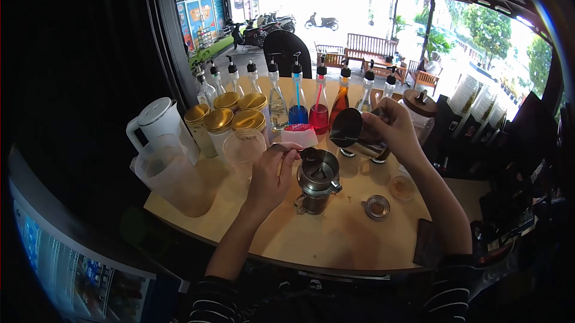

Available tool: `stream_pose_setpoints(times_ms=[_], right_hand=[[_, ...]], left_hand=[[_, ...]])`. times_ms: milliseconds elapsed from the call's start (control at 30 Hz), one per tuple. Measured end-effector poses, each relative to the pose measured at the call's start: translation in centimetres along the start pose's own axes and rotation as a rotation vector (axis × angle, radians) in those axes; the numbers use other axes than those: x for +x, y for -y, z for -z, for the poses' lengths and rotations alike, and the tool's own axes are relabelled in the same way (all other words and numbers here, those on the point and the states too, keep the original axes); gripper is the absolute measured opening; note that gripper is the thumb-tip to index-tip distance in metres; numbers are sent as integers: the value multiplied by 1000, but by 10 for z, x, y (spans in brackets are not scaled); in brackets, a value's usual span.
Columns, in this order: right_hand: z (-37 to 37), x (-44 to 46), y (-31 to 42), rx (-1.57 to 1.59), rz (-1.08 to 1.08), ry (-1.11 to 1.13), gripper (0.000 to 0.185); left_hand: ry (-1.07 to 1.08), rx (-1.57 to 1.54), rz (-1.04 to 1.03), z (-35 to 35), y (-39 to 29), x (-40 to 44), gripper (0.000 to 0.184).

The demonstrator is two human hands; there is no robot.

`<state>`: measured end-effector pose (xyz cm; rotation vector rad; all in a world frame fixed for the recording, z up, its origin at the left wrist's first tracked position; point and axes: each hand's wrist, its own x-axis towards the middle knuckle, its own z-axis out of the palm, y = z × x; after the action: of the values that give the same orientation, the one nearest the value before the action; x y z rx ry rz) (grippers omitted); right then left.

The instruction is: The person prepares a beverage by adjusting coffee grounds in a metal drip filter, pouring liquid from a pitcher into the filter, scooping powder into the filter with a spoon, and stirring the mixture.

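Note:
My left hand [269, 176] pinches the handle of a small dark spoon [309, 154], its bowl over the rim of a metal coffee dripper [326, 186]. The dripper sits on a glass mug [315, 204] with dark contents. My right hand [395, 131] is closed around a metal pitcher [370, 145], tilted with its dark mouth toward the left, above and right of the dripper. I cannot make out whether liquid is flowing from it. To the right of the mug, a small round metal piece [377, 207] lies on the table beside a clear round lid [402, 187].
Pump bottles of coloured syrup [297, 104] line the table's back. Gold-lidded jars [248, 120], a white jug [162, 122] and a clear plastic pitcher [171, 170] stand left. A wood-lidded jar [419, 107] and stacked cups [464, 95] are right. A dark cloth [424, 242] lies at the front-right edge.

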<state>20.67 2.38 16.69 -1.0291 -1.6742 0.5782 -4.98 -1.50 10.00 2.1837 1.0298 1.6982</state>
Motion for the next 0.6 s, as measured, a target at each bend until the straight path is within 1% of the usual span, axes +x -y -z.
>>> stream_pose_setpoints(times_ms=[33,67,133,167,200,267,433,533,600], right_hand=[[-1,-1,-6,132,-35,-24,23],[-1,-3,-12,130,-31,-21,23],[-1,-10,-25,326,-75,-79,21],[-1,-14,-32,301,-112,-134,22],[0,-19,-46,301,-108,-130,22],[-1,-28,-85,256,-196,-226,23],[-16,-57,-145,339,-256,-274,24],[-20,-66,-177,363,-282,-279,24],[-25,-69,-189,573,-336,-271,19]], left_hand=[[-5,1,-1,0,-1,0,13],[-12,-4,-7,0,-2,0,14],[-23,-12,-13,1,-4,-1,15],[-18,-19,-3,3,-5,-2,15],[-13,-25,8,4,-5,-3,15],[-22,-45,-4,5,-3,-5,15],[-33,-95,-14,5,-5,-7,13],[-77,-133,-44,-3,6,-10,13],[-63,-156,-1,-8,11,-12,13]])
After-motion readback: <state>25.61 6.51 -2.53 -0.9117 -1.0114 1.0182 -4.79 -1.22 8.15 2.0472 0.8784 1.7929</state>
